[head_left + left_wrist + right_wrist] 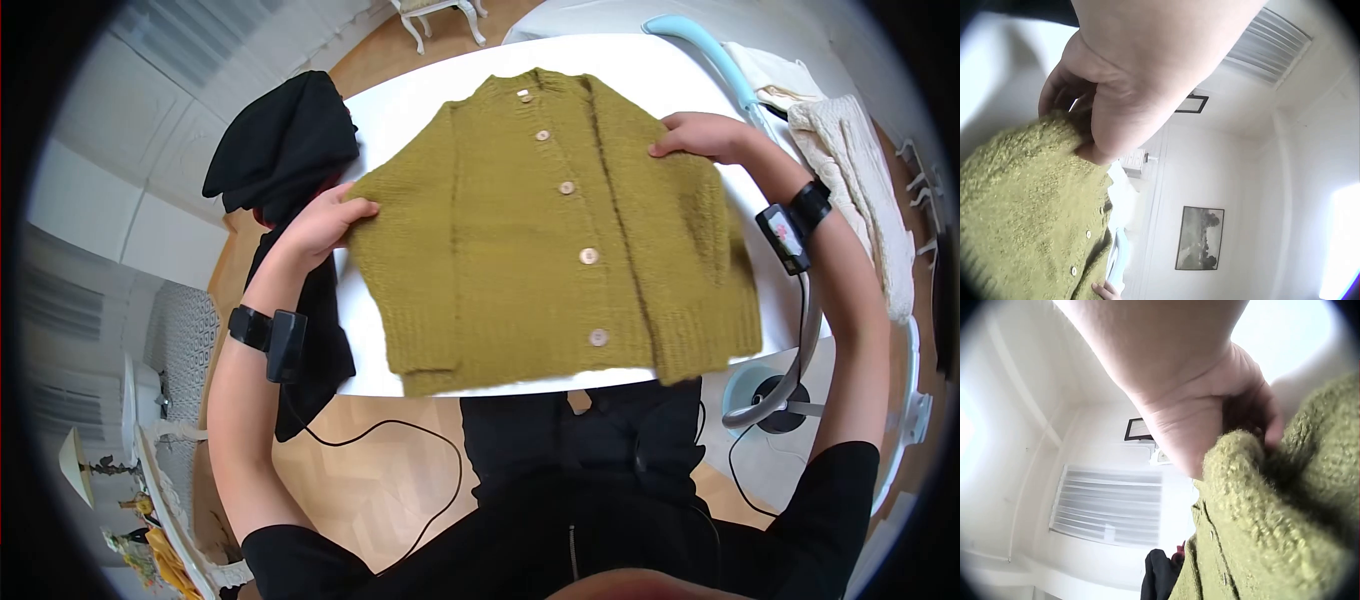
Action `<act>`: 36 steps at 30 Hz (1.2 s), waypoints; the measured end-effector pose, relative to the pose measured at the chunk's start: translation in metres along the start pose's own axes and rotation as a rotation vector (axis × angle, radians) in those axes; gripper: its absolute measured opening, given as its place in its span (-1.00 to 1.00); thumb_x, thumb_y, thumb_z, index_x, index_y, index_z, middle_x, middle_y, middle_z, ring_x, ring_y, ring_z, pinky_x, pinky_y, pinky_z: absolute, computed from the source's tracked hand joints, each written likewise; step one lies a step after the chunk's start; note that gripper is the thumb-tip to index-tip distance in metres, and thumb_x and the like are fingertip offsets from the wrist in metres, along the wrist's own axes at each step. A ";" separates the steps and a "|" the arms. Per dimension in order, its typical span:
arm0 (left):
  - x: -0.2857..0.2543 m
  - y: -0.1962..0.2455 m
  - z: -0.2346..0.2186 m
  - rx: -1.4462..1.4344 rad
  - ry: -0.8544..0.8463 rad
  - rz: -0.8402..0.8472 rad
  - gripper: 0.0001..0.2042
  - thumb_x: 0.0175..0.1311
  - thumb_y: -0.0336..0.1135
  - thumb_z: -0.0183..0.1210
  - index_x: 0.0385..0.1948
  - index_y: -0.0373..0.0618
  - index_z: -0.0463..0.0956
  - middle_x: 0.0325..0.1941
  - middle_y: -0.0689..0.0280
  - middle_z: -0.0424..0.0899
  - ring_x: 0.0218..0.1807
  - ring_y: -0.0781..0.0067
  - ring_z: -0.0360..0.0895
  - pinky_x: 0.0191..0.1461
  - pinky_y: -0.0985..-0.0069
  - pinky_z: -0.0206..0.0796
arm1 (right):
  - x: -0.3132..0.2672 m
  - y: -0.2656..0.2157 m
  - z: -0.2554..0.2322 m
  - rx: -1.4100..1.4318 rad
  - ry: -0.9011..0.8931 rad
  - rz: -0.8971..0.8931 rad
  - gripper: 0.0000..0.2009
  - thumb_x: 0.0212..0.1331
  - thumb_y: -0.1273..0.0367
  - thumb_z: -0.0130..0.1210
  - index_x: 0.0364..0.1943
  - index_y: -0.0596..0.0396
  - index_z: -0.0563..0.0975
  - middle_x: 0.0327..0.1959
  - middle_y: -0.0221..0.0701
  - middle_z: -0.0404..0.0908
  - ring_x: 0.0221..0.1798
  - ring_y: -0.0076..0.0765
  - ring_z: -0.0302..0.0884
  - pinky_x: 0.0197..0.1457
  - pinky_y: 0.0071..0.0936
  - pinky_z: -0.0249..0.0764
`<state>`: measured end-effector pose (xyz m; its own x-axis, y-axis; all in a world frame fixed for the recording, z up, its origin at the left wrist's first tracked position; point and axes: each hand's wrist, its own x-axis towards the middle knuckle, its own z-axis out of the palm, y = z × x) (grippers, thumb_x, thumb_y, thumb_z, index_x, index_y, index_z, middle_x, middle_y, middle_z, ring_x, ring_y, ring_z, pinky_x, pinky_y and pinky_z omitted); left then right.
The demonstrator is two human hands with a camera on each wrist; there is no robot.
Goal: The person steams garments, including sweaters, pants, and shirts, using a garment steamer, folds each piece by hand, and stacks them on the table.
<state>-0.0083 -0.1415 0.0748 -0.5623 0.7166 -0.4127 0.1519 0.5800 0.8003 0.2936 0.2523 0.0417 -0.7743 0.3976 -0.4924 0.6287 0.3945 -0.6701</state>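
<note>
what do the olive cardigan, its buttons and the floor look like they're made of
Cardigan: matte, fuzzy knit, perhaps wool or a blend, going by the nubbly surface and ribbed hem; the exact fibre can't be told.
Buttons: pale, round and smooth-looking, perhaps wood or plastic; too small to settle.
Floor: likely wood or wood-look laminate, smooth-looking, judging by its tan, angled plank pattern.

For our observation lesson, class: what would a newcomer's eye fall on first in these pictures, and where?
Probably the mustard-green knitted cardigan with round buttons, spread across the middle of the smooth white table, its sides gripped by the bare left hand and right hand. Next might come the bundled black cloth at the table's left edge, then the pale blue curved handle at its far right.
</note>
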 end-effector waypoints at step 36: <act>0.021 0.163 0.221 0.037 -0.067 0.449 -0.31 0.21 -0.17 0.35 0.27 -0.36 0.22 0.10 0.04 0.53 -0.04 0.42 0.60 0.06 0.53 0.48 | 0.016 0.007 0.018 0.390 0.030 -0.290 -0.50 0.18 0.11 0.24 0.08 0.19 0.52 -0.07 -0.33 0.64 -0.10 -0.44 0.61 0.00 -0.51 0.51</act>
<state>0.1845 0.0534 0.1008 -0.3806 0.9230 -0.0568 0.3981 0.2190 0.8908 0.2845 0.2465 0.0195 -0.9074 0.3436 -0.2420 0.3090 0.1549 -0.9384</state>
